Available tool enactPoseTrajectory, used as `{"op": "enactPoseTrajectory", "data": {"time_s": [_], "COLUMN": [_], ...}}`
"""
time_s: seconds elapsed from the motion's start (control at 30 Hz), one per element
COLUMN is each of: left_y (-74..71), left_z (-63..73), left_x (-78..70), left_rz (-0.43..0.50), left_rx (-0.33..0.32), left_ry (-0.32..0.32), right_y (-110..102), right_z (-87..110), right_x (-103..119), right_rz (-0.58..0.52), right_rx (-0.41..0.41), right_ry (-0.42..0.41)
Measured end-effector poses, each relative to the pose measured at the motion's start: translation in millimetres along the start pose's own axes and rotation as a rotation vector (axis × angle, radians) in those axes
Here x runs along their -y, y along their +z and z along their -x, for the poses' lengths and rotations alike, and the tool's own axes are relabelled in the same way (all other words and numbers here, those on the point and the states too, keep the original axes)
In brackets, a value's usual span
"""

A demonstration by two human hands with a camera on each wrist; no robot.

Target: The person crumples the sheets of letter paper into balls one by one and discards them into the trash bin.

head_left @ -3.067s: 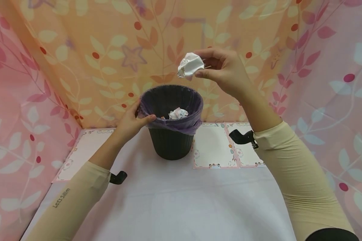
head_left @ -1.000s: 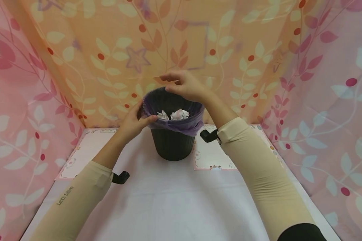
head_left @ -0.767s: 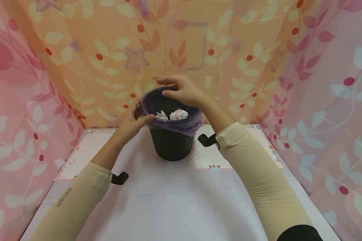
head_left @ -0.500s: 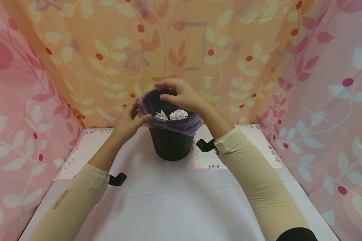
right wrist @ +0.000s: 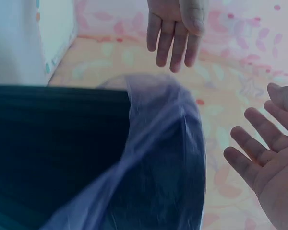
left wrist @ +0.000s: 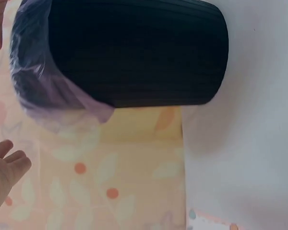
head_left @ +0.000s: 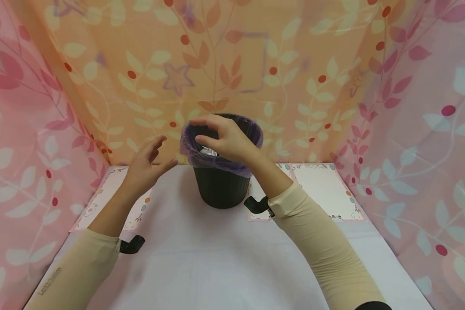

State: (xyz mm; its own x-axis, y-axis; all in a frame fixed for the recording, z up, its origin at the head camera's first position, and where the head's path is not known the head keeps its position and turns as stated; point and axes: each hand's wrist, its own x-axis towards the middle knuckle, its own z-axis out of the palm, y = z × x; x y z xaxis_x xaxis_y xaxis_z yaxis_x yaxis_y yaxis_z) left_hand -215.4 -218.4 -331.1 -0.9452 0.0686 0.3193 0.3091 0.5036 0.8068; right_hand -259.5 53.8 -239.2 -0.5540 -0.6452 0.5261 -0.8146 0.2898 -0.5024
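A dark trash can (head_left: 221,187) stands upright on the white table, lined with a purple plastic bag (head_left: 213,163) folded over its rim. Inside it some crumpled paper (head_left: 208,151) shows, mostly hidden behind my right hand (head_left: 226,137). That hand hovers above the can's mouth with its fingers loosely extended and nothing in them. To the left of the can, apart from it, my left hand (head_left: 141,170) is in the air, fingers spread and holding nothing. In the right wrist view the right hand (right wrist: 278,167) is beside the bag's edge.
White sheets with decorated borders lie on the table: one left sheet (head_left: 112,202) partly under the left arm, and a right sheet (head_left: 325,191) overlapping another near the can. Floral curtains (head_left: 232,56) enclose the back and both sides.
The crumpled paper from my right hand is now in the can. My left hand has let go of the rim and moved left and down. My right hand has lowered slightly leftward.
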Motion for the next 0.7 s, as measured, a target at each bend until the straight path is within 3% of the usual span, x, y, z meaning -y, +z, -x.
{"op": "enactPoseTrajectory", "data": {"time_s": [0.1, 0.33, 0.5, 0.7], "left_y": [-9.6, -32.6, -46.8, -58.0], "left_z": [11.1, 39.0, 56.9, 76.2], "left_x": [2.7, 14.9, 25.4, 43.9], "left_rz": [-0.035, -0.116, -0.131, -0.202], "left_rx": [-0.019, -0.016, -0.013, -0.053], "left_ry": [0.001, -0.062, -0.085, -0.087], "right_y": [7.7, 26.2, 40.7, 63.2], "right_z": [4.2, 12.3, 18.0, 26.3], "right_x": [4.6, 11.8, 15.0, 17.2], "right_rz": [-0.031, -0.055, -0.07, -0.105], "right_rx": [-0.023, -0.071, -0.073, -0.043], "right_ry": [-0.019, -0.054, -0.064, -0.032]}}
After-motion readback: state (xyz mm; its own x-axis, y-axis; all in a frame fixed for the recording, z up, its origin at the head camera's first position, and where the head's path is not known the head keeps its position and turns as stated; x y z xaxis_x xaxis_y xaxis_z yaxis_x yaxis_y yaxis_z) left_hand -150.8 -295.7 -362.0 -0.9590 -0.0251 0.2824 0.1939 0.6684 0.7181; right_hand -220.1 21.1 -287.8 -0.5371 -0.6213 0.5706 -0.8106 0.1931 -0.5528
